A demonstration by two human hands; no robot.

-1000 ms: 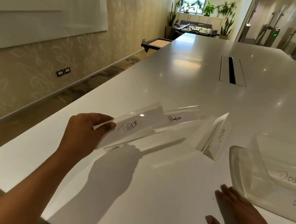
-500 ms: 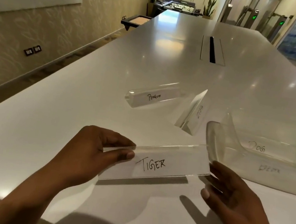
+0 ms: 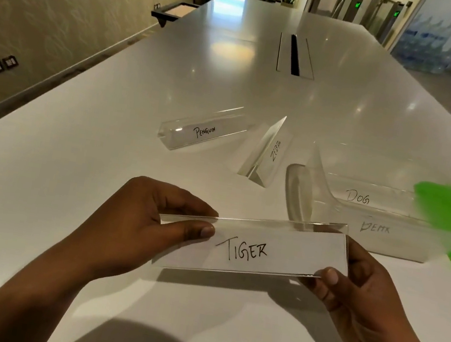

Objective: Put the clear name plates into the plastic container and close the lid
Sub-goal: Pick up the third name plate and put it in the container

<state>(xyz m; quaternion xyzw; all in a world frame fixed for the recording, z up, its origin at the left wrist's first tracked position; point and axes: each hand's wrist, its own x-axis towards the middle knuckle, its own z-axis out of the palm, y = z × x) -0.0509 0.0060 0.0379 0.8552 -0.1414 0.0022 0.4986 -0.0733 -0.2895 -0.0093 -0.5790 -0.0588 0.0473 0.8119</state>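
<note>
Your left hand (image 3: 134,224) and right hand (image 3: 361,293) pinch the TIGER plate (image 3: 250,250); two plates lie in the plastic container (image 3: 297,193); PENGUIN plate (image 3: 203,134), ZEBRA plate (image 3: 267,153) and closing are left.

You can pass over the table (image 3: 71,177) at frame left; the PENGUIN plate (image 3: 203,134) and a second plate (image 3: 264,154) block the centre, the container (image 3: 300,193) the right.

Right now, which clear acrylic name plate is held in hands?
The TIGER plate: the left hand and right hand pinch its ends. The PENGUIN plate and ZEBRA plate lie untouched on the white table.
</note>
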